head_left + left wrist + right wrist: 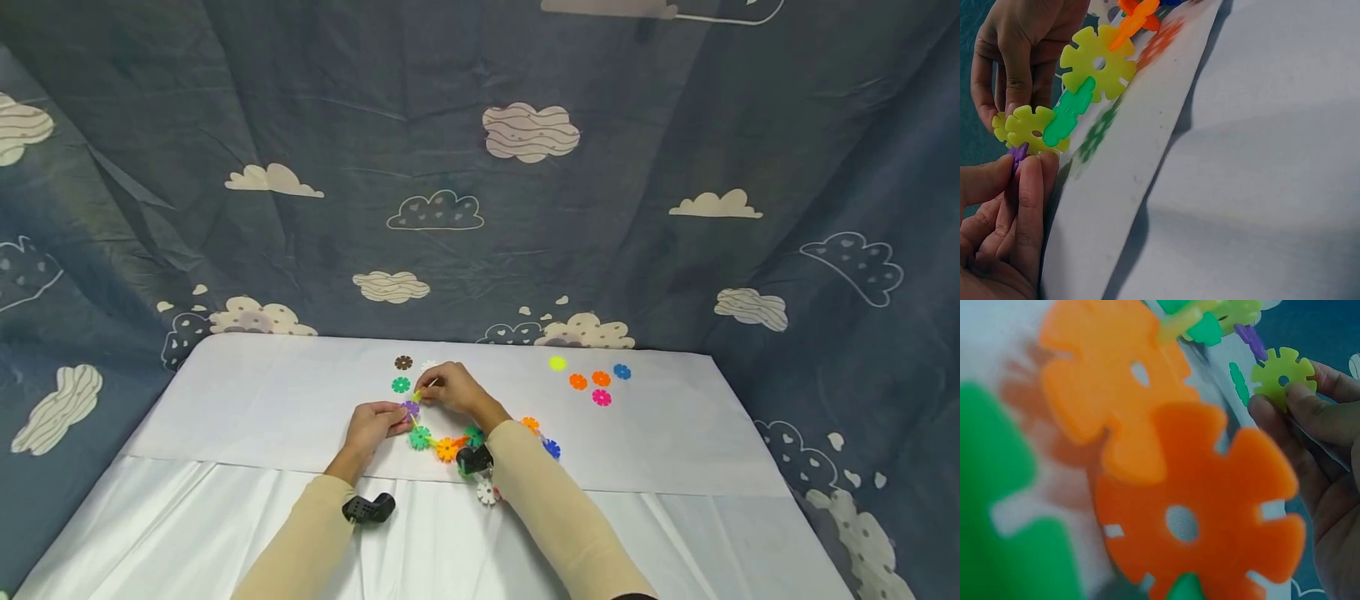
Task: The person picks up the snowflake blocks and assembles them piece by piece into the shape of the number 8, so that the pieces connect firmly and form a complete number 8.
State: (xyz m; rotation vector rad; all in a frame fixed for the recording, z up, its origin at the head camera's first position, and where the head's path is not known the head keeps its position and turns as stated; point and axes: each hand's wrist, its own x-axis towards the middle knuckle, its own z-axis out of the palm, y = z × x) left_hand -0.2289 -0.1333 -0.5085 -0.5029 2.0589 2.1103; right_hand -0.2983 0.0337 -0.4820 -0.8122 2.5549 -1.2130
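Note:
My left hand (372, 427) pinches a purple notched plastic disc (1019, 154) between thumb and fingers. Facing it, my right hand (452, 389) grips a yellow notched disc (1284, 370) by its edge, and that edge meets the purple one in the right wrist view. From the purple disc runs a chain of interlocked discs: another yellow piece, a green one (420, 438), an orange one (447, 450) and more, curving under my right forearm. A white disc (487, 492) and a blue disc (552, 448) show beside that sleeve, which hides part of the chain.
Loose discs lie farther back on the white-covered table (285, 375): brown (403, 362) and green (401, 384) at left; yellow (557, 363), orange (601, 378), blue (622, 372) and pink (602, 397) at right. A dark cloud-print curtain (450, 108) stands behind.

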